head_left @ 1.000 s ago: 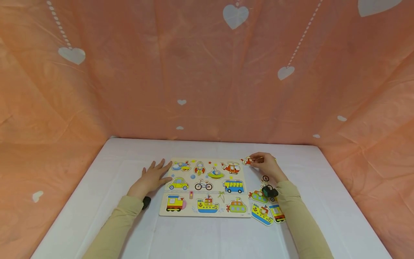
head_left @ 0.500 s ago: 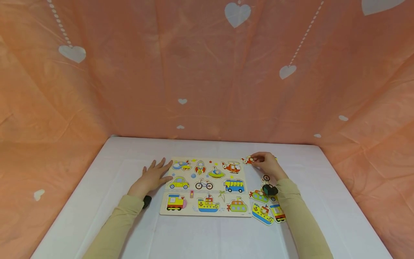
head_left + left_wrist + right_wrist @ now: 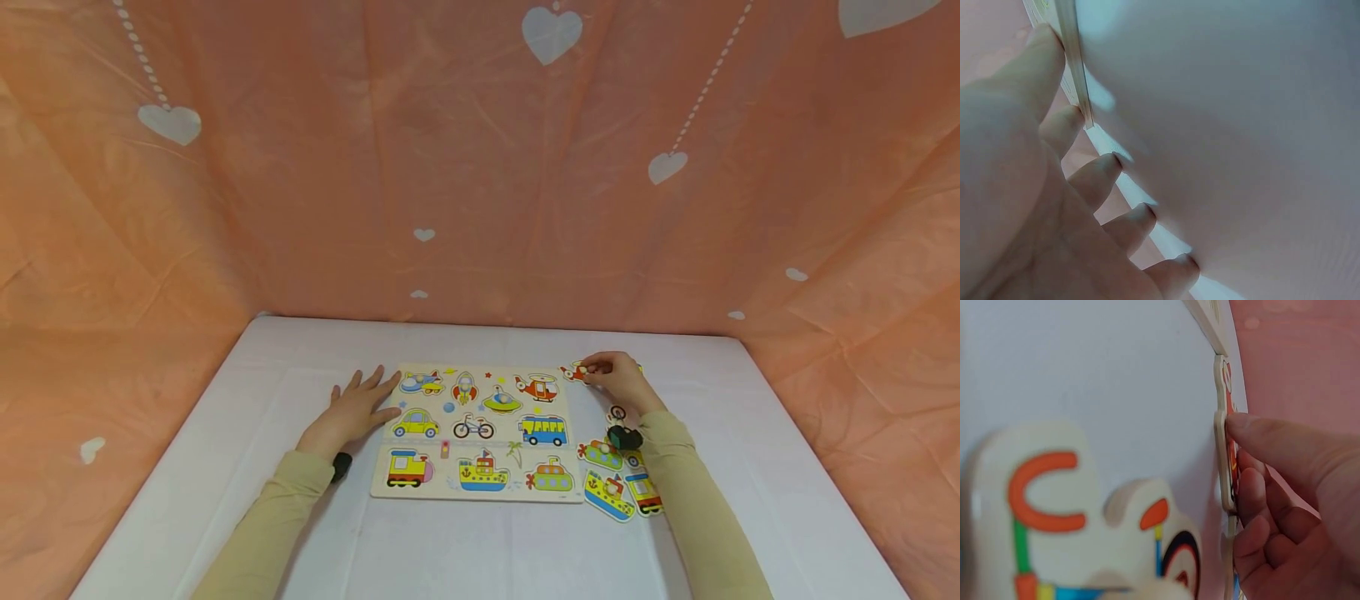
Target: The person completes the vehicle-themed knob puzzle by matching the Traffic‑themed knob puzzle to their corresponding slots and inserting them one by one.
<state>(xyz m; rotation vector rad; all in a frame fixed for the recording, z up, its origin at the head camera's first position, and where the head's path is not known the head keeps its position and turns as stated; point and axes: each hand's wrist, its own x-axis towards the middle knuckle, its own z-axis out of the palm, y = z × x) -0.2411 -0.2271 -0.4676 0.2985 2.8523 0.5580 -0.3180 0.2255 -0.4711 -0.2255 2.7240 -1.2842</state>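
My left hand [image 3: 350, 419] lies with fingers spread on the table at the left side of a wooden puzzle board [image 3: 446, 490]. In the left wrist view its thumb and index finger reach the board's edge [image 3: 1072, 59], while the other fingertips touch the white cloth. Past the board's upper right corner, my right hand [image 3: 618, 382] pinches a red helicopter puzzle piece [image 3: 572, 373]. The right wrist view has the thumb [image 3: 1247, 425] on the piece's face and the other fingers curled; the piece appears edge-on, low at the table. The board carries printed vehicle pictures, among them a matching helicopter [image 3: 537, 388].
Right of the board lie loose pieces: a submarine [image 3: 597, 452], a ship [image 3: 606, 493], a train [image 3: 642, 492] and a bicycle [image 3: 617, 413]. The right forearm partly covers this group. A wrist camera [image 3: 624, 438] overlaps it. Pink curtains stand behind the white table [image 3: 435, 550].
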